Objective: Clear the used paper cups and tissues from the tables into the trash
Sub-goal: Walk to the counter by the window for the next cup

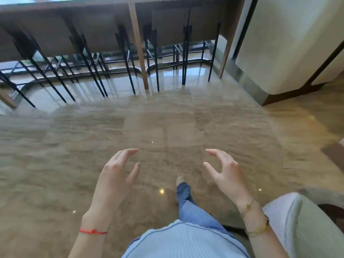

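No paper cup, tissue or trash bin shows in the head view. My left hand hovers over the polished floor with its fingers spread and curved, holding nothing. My right hand mirrors it to the right, also spread and holding nothing. A red string circles my left wrist and gold bracelets sit on my right wrist. Between the hands, one leg in blue jeans steps forward.
A long wooden counter runs across the far side, with several black-legged stools tucked under it. A cream curved wall unit stands at the right. A light upholstered chair is close at my lower right. Glossy beige floor lies ahead.
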Demonstrator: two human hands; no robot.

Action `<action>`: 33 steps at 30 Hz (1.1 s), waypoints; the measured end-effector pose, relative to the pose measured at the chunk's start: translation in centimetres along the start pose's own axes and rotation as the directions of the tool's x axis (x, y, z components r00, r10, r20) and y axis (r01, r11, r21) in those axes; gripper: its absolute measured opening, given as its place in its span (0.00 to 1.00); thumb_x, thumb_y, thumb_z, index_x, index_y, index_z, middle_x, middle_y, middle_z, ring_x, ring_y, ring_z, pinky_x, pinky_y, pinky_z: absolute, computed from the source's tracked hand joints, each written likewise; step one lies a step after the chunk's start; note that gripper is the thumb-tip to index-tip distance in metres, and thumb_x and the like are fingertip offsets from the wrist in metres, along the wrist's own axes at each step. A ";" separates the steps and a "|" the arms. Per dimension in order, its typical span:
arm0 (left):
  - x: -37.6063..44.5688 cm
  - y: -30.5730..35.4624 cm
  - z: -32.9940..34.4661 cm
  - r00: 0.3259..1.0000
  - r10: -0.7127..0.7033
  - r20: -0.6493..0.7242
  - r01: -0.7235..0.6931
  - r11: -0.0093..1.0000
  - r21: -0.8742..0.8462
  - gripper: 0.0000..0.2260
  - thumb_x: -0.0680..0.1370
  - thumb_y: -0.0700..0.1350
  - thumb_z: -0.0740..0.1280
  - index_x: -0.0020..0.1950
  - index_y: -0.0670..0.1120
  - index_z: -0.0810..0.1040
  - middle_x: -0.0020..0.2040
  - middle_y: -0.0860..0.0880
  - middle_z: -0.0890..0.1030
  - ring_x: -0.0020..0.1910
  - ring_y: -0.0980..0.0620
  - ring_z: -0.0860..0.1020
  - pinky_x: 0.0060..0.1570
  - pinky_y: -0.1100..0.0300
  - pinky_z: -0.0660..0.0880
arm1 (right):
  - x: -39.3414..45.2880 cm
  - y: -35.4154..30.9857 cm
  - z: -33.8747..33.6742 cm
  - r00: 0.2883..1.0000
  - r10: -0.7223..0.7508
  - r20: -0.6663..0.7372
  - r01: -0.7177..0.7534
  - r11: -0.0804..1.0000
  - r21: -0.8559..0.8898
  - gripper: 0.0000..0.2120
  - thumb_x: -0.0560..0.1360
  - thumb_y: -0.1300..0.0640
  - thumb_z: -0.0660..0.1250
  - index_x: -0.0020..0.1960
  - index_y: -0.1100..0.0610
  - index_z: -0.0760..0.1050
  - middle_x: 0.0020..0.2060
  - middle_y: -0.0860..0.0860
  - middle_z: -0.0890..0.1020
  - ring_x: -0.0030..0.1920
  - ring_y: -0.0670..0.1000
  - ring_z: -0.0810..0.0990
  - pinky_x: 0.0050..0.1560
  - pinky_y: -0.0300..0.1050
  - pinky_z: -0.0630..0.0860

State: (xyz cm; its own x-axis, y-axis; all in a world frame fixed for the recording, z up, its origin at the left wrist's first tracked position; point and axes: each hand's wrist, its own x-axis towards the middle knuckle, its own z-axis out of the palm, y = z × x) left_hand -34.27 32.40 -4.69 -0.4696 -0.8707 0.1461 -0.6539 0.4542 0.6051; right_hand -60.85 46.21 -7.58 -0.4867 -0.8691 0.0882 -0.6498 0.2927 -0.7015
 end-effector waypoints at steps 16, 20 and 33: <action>37.1 -1.2 3.7 0.994 -0.066 -0.084 0.063 0.997 -0.038 0.16 0.74 0.41 0.71 0.61 0.47 0.78 0.56 0.53 0.79 0.56 0.53 0.78 0.58 0.58 0.72 | 42.3 0.8 1.1 0.991 -0.121 0.064 0.123 0.992 -0.035 0.16 0.72 0.56 0.72 0.59 0.54 0.77 0.53 0.46 0.80 0.57 0.47 0.76 0.59 0.30 0.64; 45.6 -3.3 5.0 0.995 -0.072 -0.074 0.070 0.997 -0.029 0.15 0.75 0.42 0.71 0.62 0.47 0.78 0.57 0.53 0.79 0.57 0.54 0.77 0.58 0.61 0.71 | 50.4 1.1 3.7 0.986 -0.124 0.109 0.128 0.992 -0.024 0.16 0.73 0.56 0.71 0.60 0.54 0.76 0.54 0.46 0.80 0.58 0.46 0.75 0.59 0.28 0.63; 78.7 -8.5 3.4 0.995 0.007 -0.101 -0.006 1.000 0.008 0.17 0.75 0.43 0.71 0.63 0.47 0.77 0.58 0.52 0.79 0.58 0.54 0.78 0.60 0.58 0.73 | 82.9 -3.5 8.4 0.981 -0.192 0.027 0.193 0.981 -0.013 0.17 0.74 0.52 0.70 0.62 0.50 0.75 0.57 0.42 0.79 0.60 0.40 0.73 0.62 0.29 0.64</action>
State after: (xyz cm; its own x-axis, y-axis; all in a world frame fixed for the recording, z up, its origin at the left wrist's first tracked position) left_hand -67.69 -39.34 -0.95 -0.4118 -0.8820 0.2291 -0.6558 0.4613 0.5976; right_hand -94.06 -30.15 -3.76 -0.3364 -0.9198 0.2022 -0.7390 0.1247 -0.6621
